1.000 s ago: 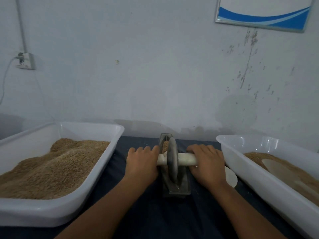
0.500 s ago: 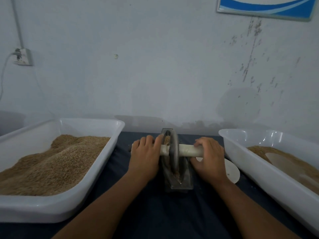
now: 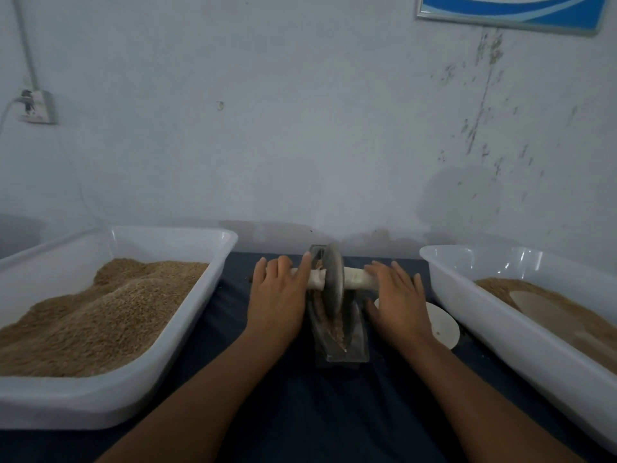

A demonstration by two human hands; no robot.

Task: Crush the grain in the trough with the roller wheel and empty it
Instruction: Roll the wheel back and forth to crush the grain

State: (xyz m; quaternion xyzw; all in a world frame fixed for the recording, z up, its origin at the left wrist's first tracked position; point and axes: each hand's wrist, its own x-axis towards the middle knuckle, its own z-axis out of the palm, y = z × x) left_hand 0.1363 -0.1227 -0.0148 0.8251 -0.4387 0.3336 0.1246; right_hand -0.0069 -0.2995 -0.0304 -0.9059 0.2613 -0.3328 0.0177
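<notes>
A narrow metal trough (image 3: 354, 342) lies lengthwise in the middle of the dark cloth, with brown grain (image 3: 335, 327) along its groove. A grey roller wheel (image 3: 333, 282) stands on edge in it, towards the far end, on a white axle handle (image 3: 354, 277). My left hand (image 3: 278, 295) lies flat on the handle's left end with fingers straight. My right hand (image 3: 399, 299) presses the right end the same way, fingers stretched forward.
A white tub (image 3: 110, 392) heaped with grain stands on the left. Another white tub (image 3: 494, 325) on the right holds brown grain and a pale scoop (image 3: 541, 305). A white dish (image 3: 444, 325) lies beside the trough, partly under my right hand. The wall is close behind.
The wheel has rolled away from me to the trough's far end. Both hands went from curled round the handle to flat on it with straight fingers.
</notes>
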